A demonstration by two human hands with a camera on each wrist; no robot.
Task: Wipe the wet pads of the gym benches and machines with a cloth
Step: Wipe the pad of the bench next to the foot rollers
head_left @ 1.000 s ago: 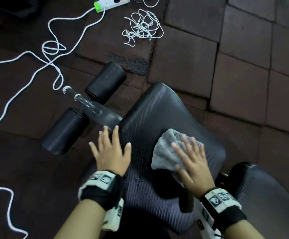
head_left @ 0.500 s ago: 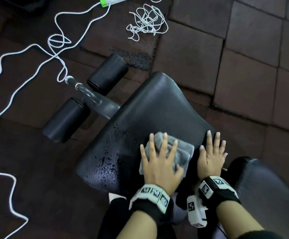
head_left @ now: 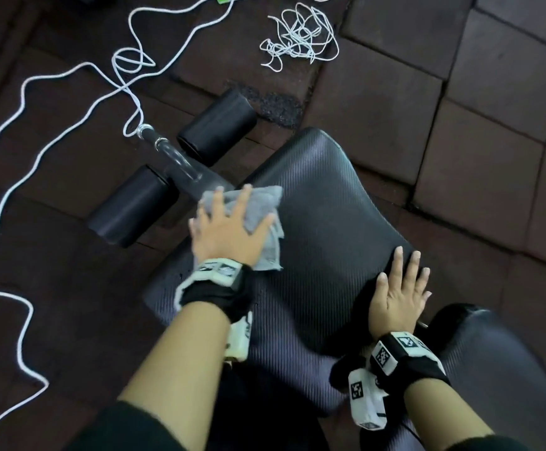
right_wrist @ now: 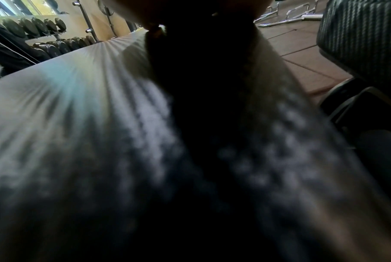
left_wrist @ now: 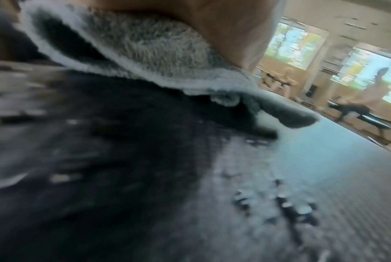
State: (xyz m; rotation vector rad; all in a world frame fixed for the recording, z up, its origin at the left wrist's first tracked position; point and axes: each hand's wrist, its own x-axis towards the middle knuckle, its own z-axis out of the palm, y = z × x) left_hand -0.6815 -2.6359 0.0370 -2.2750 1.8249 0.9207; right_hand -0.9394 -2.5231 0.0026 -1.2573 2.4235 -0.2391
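The black ribbed seat pad (head_left: 323, 222) of a gym bench fills the middle of the head view. A grey cloth (head_left: 265, 198) lies on its far left edge. My left hand (head_left: 229, 222) presses flat on the cloth with fingers spread. My right hand (head_left: 398, 288) rests flat on the pad's right side, fingers straight, holding nothing. In the left wrist view the cloth (left_wrist: 145, 49) sits under my palm, and water drops (left_wrist: 290, 209) bead on the pad behind it. The right wrist view shows the blurred pad (right_wrist: 78, 106) under a dark palm.
Two black foam rollers (head_left: 216, 125) (head_left: 131, 206) on a metal bar stand left of the seat. A white cable (head_left: 21, 92) and a tangled cord (head_left: 301, 37) lie on the dark floor tiles. The back pad (head_left: 509, 369) sits at lower right. A dumbbell rack (right_wrist: 44, 35) stands beyond.
The cloth passed from my right hand to my left. My left hand then slid it from the pad's middle to the far left edge. My right hand settled on the right side.
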